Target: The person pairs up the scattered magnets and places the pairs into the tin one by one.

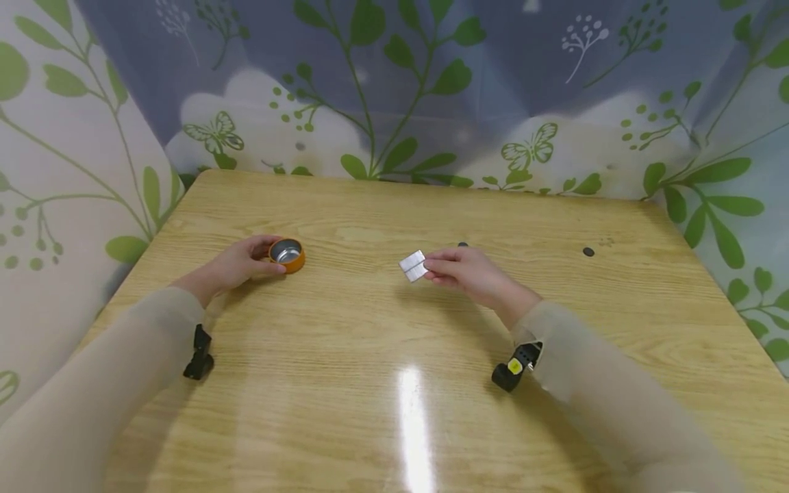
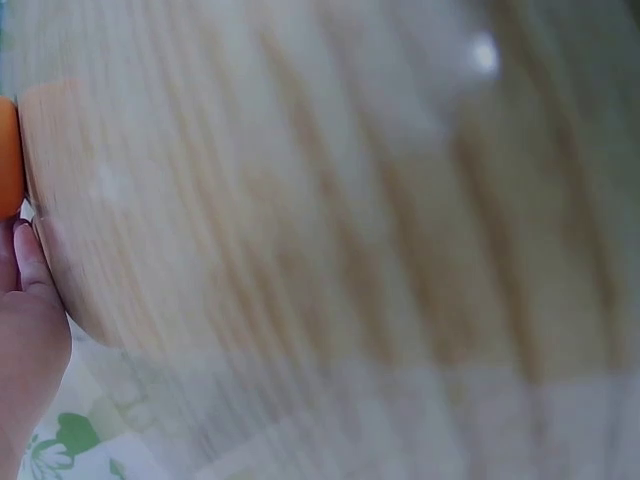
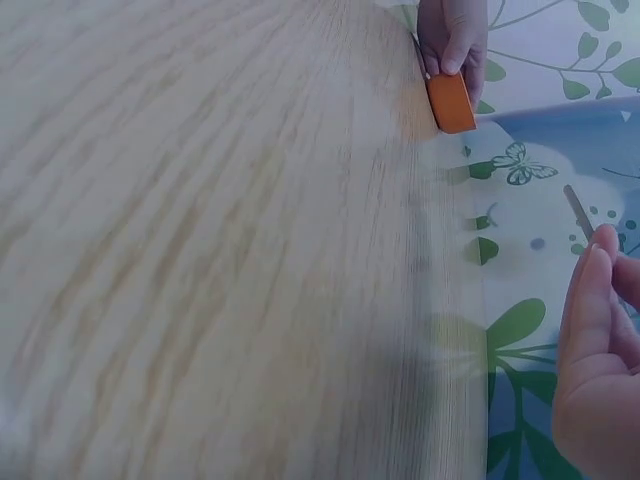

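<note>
My left hand (image 1: pixel 237 266) grips a small round orange bowl (image 1: pixel 296 264) with a shiny metal inside, thumb at the near side and fingers behind. The bowl stands upright on the table, left of the middle. Only a strip of the orange bowl (image 2: pixel 9 160) shows at the left wrist view's edge. Between thumb and fingers, my right hand (image 1: pixel 471 274) pinches a flat, silvery, squarish piece (image 1: pixel 412 265) with a line across its middle. In the right wrist view this silvery piece (image 3: pixel 578 212) appears edge-on, held above the table. What it is exactly, I cannot tell.
On the wooden table (image 1: pixel 345 342) lies a small dark disc (image 1: pixel 588 252) to the right. Another dark bit (image 1: pixel 463 244) peeks out behind my right hand. A leaf-patterned cloth (image 1: pixel 394 96) hangs along the back and sides. Black wrist straps with cameras sit on both sleeves.
</note>
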Demonstrator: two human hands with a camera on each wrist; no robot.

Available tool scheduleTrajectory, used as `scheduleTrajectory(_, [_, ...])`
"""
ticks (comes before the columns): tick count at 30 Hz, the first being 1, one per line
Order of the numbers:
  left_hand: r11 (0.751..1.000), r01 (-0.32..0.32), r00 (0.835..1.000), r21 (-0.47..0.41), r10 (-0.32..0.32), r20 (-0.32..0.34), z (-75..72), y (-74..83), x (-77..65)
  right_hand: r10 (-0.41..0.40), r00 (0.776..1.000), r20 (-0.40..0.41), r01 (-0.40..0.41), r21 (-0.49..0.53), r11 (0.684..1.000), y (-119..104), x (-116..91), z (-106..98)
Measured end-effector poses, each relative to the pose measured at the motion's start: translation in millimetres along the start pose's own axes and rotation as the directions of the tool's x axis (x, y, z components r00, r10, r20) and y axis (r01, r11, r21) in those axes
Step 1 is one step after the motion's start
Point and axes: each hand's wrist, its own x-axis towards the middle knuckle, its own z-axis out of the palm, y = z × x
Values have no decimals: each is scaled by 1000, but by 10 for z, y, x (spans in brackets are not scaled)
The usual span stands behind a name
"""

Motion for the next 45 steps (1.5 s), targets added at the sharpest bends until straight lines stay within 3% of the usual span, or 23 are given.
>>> scheduleTrajectory(21, [1000, -10, 1000, -12, 10, -3, 9, 21, -11, 4, 1000, 31, -4, 21, 1000, -76, 120, 221])
scheduleTrajectory(45, [1000, -12, 1000, 4, 12, -9, -4, -14, 10, 11, 999, 33, -13, 60, 998, -113, 413, 548])
